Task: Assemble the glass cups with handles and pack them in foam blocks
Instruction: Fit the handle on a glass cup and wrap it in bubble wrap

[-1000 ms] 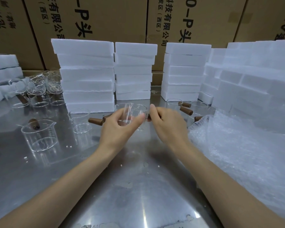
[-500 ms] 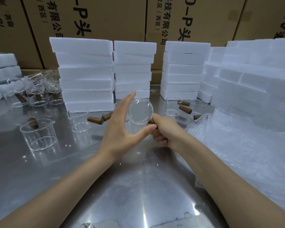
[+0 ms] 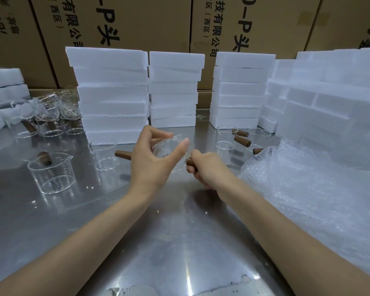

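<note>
Left hand (image 3: 152, 165): thumb and fingers spread in a wide curve round the body of the glass cup (image 3: 170, 154), thumb across the near side, fingers over the far rim. Right hand (image 3: 207, 167): fingers curled tight round the wooden handle (image 3: 190, 161), only its brown end showing beside the cup wall. Cup and handle are held above the desk (image 3: 137, 242), tipped on its side with the base toward the camera.

Cup: clear, thin-walled, round-bottomed, with a pouring lip (faint graduation marks appear on similar cups nearby). Judged light, rigid, brittle and smooth enough to slip; best held round the body with broad contact while the handle is worked, never by the lip. Handle: short dark cylinder, judged firm and easy to hold. Whether the joint is fully seated cannot be told.

Left of the hands: a standing cup (image 3: 51, 174), a smaller one (image 3: 106, 155) and a loose handle (image 3: 122, 154). Beyond them, to the right: further cups (image 3: 224, 137) and handles (image 3: 242, 141). Close on the right: a bubble wrap sheet (image 3: 308, 189). Behind the hands: stacked foam blocks (image 3: 113, 95), with cardboard cartons (image 3: 115, 22) behind those.
</note>
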`<state>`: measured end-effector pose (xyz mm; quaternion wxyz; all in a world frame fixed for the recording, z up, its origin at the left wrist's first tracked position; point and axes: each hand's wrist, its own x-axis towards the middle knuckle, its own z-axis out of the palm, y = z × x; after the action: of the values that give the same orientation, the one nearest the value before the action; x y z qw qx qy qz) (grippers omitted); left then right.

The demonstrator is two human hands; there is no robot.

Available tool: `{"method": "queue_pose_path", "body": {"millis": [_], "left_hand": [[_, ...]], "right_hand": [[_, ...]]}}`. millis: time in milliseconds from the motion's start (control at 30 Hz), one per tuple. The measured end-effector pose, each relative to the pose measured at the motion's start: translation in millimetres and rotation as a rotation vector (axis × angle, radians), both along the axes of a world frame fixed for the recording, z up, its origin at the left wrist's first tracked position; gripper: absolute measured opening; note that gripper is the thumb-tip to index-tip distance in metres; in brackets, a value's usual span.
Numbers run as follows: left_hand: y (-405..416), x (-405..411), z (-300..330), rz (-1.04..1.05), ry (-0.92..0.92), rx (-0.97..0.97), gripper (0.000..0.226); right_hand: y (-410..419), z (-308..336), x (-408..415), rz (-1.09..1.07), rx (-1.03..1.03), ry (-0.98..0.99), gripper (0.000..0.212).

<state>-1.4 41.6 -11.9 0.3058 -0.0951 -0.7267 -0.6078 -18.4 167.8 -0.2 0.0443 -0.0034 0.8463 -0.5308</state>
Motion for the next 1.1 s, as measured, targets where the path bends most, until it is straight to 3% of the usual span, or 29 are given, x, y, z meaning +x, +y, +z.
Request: {"method": "queue_pose_path", "body": {"millis": [167,367,467,667,900,1100], "left_hand": [[-4,-4,6,-0.088,-0.088,0.185,0.014],[-11,-6,12,-0.210,-0.155,0.233,0.039],[-11,-3,16,-0.276,-0.162,0.231,0.034],[-8,3,16,-0.290,-0.032,-0.001,0.023],[-7,5,8,-0.133,0.158,-0.308,0.057],[-7,7,7,-0.047,0.228,-0.368,0.065]], "right_hand": [[4,-1,-2,0.043,-0.083,-0.075,0.035],[13,-2,-7,0.123,-0.164,-0.198,0.035],[18,-2,-8,0.146,-0.218,-0.240,0.037],[24,1,-7,0.183,-0.317,-0.294,0.037],[24,4,-5,0.273,-0.422,-0.391,0.051],[21,2,-4,0.256,-0.385,-0.355,0.049]]}}
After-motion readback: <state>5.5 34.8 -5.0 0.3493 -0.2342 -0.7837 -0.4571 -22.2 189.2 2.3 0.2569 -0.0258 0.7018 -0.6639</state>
